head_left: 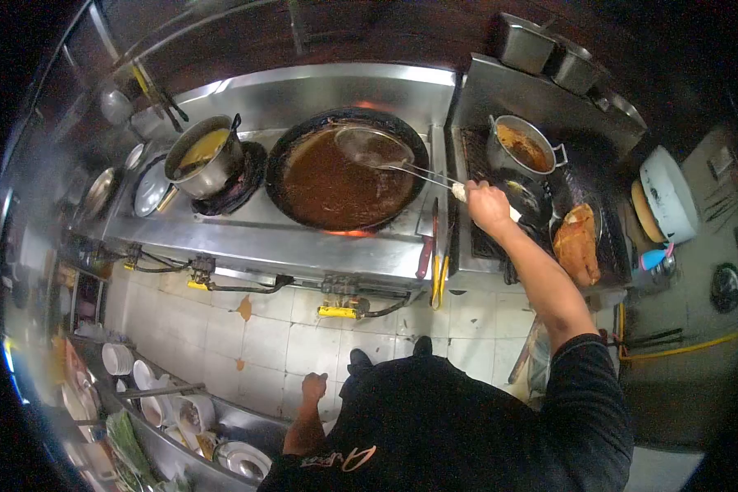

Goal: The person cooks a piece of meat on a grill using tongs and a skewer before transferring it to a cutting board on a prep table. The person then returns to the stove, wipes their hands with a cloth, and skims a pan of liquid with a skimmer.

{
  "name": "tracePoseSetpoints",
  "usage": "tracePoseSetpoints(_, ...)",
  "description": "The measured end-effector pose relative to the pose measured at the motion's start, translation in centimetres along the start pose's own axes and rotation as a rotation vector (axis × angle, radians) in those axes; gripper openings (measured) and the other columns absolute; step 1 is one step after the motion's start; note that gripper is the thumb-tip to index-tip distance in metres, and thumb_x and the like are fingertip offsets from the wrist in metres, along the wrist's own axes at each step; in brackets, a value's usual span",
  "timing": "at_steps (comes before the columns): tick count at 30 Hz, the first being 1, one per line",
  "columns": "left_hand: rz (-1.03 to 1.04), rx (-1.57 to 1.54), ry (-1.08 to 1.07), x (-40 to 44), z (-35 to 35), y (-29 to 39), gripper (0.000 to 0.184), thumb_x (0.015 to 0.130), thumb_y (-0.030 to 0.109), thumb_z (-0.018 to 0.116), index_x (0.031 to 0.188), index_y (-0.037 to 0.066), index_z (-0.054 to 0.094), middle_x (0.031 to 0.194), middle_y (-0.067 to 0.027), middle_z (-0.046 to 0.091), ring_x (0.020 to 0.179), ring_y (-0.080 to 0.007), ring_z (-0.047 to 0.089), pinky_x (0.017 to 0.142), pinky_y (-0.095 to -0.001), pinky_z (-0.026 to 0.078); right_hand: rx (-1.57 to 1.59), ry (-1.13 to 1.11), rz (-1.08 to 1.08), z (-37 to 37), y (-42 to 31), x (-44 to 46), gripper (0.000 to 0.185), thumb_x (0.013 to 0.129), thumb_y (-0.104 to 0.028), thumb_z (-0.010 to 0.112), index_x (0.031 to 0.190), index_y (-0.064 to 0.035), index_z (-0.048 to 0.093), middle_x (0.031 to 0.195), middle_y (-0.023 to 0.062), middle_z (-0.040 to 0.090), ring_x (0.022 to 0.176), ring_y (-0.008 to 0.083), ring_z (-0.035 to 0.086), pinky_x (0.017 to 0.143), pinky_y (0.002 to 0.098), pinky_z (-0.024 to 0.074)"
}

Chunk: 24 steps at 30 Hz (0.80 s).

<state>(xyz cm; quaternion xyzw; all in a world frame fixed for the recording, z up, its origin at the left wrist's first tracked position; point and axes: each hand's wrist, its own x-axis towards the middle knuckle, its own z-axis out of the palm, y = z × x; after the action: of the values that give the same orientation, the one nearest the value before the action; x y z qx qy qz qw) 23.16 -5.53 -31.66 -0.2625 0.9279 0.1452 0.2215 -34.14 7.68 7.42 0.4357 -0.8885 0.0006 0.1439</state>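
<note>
My right hand (487,205) is closed around the handle of a skimmer (375,148), a round wire one with a long double-rod handle. Its basket lies at the far side of a large black wok (275,184) filled with dark brown liquid (336,189). Whether the basket is under the surface is hard to tell. Flame glows orange at the wok's front and back edges. Down by my body, my left hand (314,386) hangs with its fingers curled, away from the stove; nothing shows in it.
Left of the wok is a deep pot (209,168) of yellowish liquid. On the right stand a two-handled pot (521,146), a black pan (526,197) and a large browned piece of meat (578,246). A knife (426,246) and yellow tongs (440,279) lie at the stove edge.
</note>
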Motion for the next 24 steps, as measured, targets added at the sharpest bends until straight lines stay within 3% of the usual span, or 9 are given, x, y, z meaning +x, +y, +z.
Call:
tracePoseSetpoints(3, 0.020, 0.012, -0.064, 0.9, -0.8, 0.1, 0.020, 0.083, 0.023, 0.047, 0.083, 0.010, 0.061, 0.082, -0.0179, 0.060, 0.083, -0.0339, 0.059, 0.068, -0.0450, 0.049, -0.018, 0.030, -0.008, 0.0, 0.6, -0.5, 0.011, 0.076, -0.007, 0.049, 0.085, -0.0026, 0.054, 0.076, 0.0183, 0.059, 0.067, 0.0342, 0.062, 0.058, 0.0419, 0.0521)
tracePoseSetpoints(6, -0.132, -0.207, -0.116, 1.4, -1.5, 0.4, 0.015, 0.082, 0.020, 0.049, 0.081, 0.010, 0.060, 0.082, -0.0173, 0.060, 0.081, -0.0339, 0.060, 0.068, -0.0447, 0.049, -0.027, 0.063, -0.025, -0.7, 0.9, -1.3, 0.009, 0.074, -0.006, 0.050, 0.081, -0.0029, 0.053, 0.074, 0.0181, 0.058, 0.066, 0.0336, 0.062, 0.057, 0.0411, 0.0521)
tracePoseSetpoints(9, -0.086, -0.090, -0.138, 2.1, -1.1, 0.2, 0.016, 0.082, 0.021, 0.049, 0.082, 0.010, 0.060, 0.082, -0.0171, 0.060, 0.080, -0.0342, 0.060, 0.069, -0.0446, 0.050, -0.034, 0.090, -0.051, -1.7, 1.1, -2.2, 0.006, 0.073, -0.006, 0.050, 0.079, -0.0030, 0.052, 0.073, 0.0181, 0.058, 0.064, 0.0336, 0.062, 0.056, 0.0410, 0.0521)
tracePoseSetpoints(11, 0.034, -0.223, -0.045, 3.0, 3.5, -2.7, 0.018, 0.083, 0.022, 0.048, 0.083, 0.010, 0.061, 0.084, -0.0177, 0.060, 0.080, -0.0350, 0.060, 0.070, -0.0445, 0.050, -0.038, 0.110, -0.058, -1.5, 1.4, -2.9, 0.006, 0.073, -0.006, 0.051, 0.078, -0.0028, 0.051, 0.072, 0.0181, 0.058, 0.064, 0.0335, 0.062, 0.055, 0.0410, 0.0520)
tracePoseSetpoints(13, -0.038, -0.349, -0.058, 3.4, 4.2, -3.0, 0.018, 0.084, 0.022, 0.047, 0.084, 0.010, 0.061, 0.086, -0.0181, 0.060, 0.081, -0.0353, 0.060, 0.071, -0.0441, 0.050, -0.053, 0.127, -0.063, -1.5, 1.8, -3.6, 0.005, 0.073, -0.007, 0.051, 0.076, -0.0030, 0.052, 0.071, 0.0172, 0.058, 0.063, 0.0321, 0.062, 0.054, 0.0396, 0.0520)
tracePoseSetpoints(15, -0.301, -0.460, -0.175, 2.5, 0.6, -0.3, 0.018, 0.085, 0.021, 0.047, 0.085, 0.010, 0.061, 0.088, -0.0182, 0.061, 0.083, -0.0351, 0.060, 0.071, -0.0436, 0.050, -0.079, 0.139, -0.063, -1.7, 2.0, -4.2, 0.005, 0.072, -0.008, 0.052, 0.073, -0.0036, 0.054, 0.069, 0.0153, 0.059, 0.061, 0.0295, 0.062, 0.052, 0.0369, 0.0519)
tracePoseSetpoints(19, -0.228, -0.295, -0.246, 2.0, -2.6, 0.7, 0.024, 0.084, 0.029, 0.047, 0.089, 0.009, 0.061, 0.092, -0.0195, 0.061, 0.089, -0.0349, 0.059, 0.072, -0.0449, 0.050, -0.076, 0.165, -0.066, -2.0, 2.5, -5.0, 0.006, 0.073, -0.008, 0.052, 0.071, -0.0033, 0.054, 0.068, 0.0154, 0.059, 0.060, 0.0291, 0.062, 0.051, 0.0371, 0.0522)
tracePoseSetpoints(21, -0.268, -0.409, -0.212, 2.1, -1.9, 0.1, 0.024, 0.082, 0.030, 0.048, 0.084, 0.009, 0.061, 0.089, -0.0199, 0.061, 0.087, -0.0327, 0.060, 0.072, -0.0438, 0.049, -0.059, 0.155, -0.048, -2.0, 2.4, -5.3, 0.006, 0.073, -0.008, 0.051, 0.070, -0.0031, 0.054, 0.070, 0.0160, 0.059, 0.060, 0.0295, 0.062, 0.052, 0.0378, 0.0525)
tracePoseSetpoints(24, -0.124, -0.241, -0.113, 3.2, -1.9, -0.1, 0.026, 0.080, 0.029, 0.049, 0.073, 0.008, 0.061, 0.079, -0.0191, 0.062, 0.078, -0.0286, 0.062, 0.069, -0.0411, 0.049, -0.018, 0.104, -0.007, -1.6, 2.9, -6.0, 0.006, 0.072, -0.006, 0.051, 0.074, -0.0025, 0.055, 0.071, 0.0169, 0.060, 0.062, 0.0306, 0.063, 0.053, 0.0384, 0.0525)
